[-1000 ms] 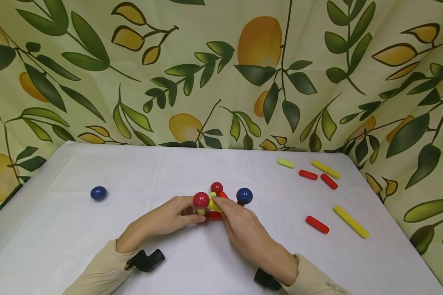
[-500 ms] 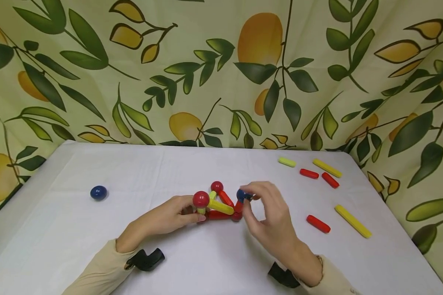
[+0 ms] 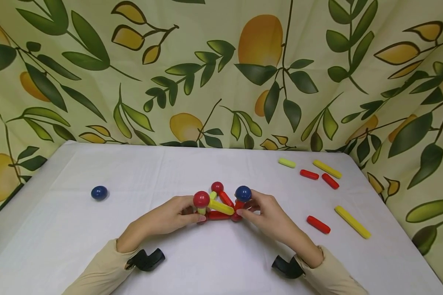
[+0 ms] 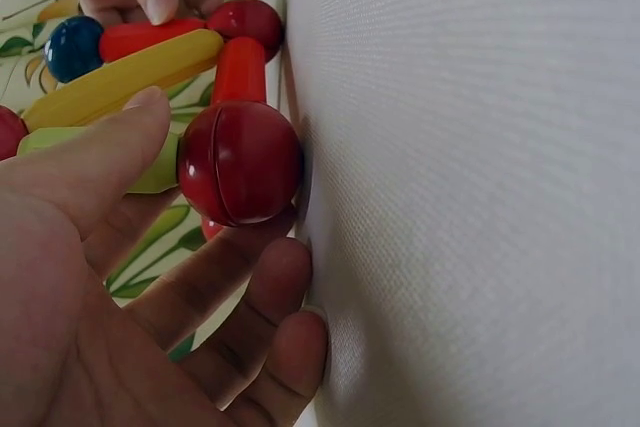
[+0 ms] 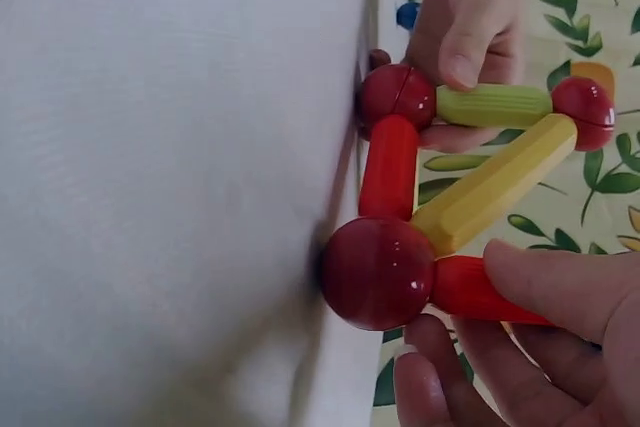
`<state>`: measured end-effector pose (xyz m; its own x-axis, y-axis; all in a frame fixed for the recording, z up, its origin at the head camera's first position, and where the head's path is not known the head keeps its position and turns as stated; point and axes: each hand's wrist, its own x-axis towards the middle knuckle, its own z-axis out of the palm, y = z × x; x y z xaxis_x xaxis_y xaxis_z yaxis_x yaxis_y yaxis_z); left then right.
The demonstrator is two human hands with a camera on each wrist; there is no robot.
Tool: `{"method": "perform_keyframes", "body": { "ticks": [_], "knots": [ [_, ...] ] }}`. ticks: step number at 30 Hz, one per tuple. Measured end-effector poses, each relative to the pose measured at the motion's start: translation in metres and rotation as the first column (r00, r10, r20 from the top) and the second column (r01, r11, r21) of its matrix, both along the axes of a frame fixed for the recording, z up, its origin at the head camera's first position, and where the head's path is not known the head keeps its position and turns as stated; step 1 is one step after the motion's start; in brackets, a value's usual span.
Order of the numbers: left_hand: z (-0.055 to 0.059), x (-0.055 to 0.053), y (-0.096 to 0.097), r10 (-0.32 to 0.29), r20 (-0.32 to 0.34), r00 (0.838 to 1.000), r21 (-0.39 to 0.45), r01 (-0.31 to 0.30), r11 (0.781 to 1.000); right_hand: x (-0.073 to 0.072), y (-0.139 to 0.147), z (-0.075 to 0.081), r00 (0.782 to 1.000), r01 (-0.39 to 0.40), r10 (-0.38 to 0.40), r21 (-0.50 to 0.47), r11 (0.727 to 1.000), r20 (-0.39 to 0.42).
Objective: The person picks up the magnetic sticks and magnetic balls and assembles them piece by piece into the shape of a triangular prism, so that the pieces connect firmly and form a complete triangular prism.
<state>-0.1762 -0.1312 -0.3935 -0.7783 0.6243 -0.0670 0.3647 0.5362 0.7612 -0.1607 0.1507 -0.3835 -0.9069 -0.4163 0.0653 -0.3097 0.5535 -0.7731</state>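
A small frame of toy rods and balls stands on the table between both hands. My left hand (image 3: 171,217) holds its left corner, the thumb on a light-green upright rod (image 4: 155,169) above a dark red ball (image 4: 240,162). With thumb and fingers, my right hand (image 3: 273,215) pinches the red upright rod (image 5: 465,287) on the right, which carries a blue ball (image 3: 243,194). A yellow rod (image 3: 221,207) slants from the top-left red ball (image 3: 201,199) down to the lower-right red ball (image 5: 378,274). Behind, another red ball (image 3: 217,187) joins the frame.
A loose blue ball (image 3: 99,193) lies at left on the white table (image 3: 133,176). Loose rods lie at right: yellow rods (image 3: 352,221), red rods (image 3: 318,224) and a light-green rod (image 3: 286,162). Patterned cloth (image 3: 221,82) hangs behind the table.
My right hand has moved off the yellow rod to the right, touched the blue ball, then dropped to the red rod beneath it. The left hand stays in place.
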Motion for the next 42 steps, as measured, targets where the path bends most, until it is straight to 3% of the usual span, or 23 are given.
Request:
{"method": "perform_keyframes", "body": {
  "ticks": [18,42],
  "knots": [
    [-0.0011,-0.0008,-0.0011,0.007,0.005,1.0,-0.007,-0.007,1.0,-0.0012,-0.0052,-0.0086,0.998,0.036,-0.036,-0.002,0.999,-0.05],
    [0.0008,0.0001,-0.005,-0.016,0.018,1.0,0.001,0.016,1.0,0.0007,-0.0051,-0.0086,0.999,0.03,-0.029,0.018,0.999,-0.033]
  ]
}}
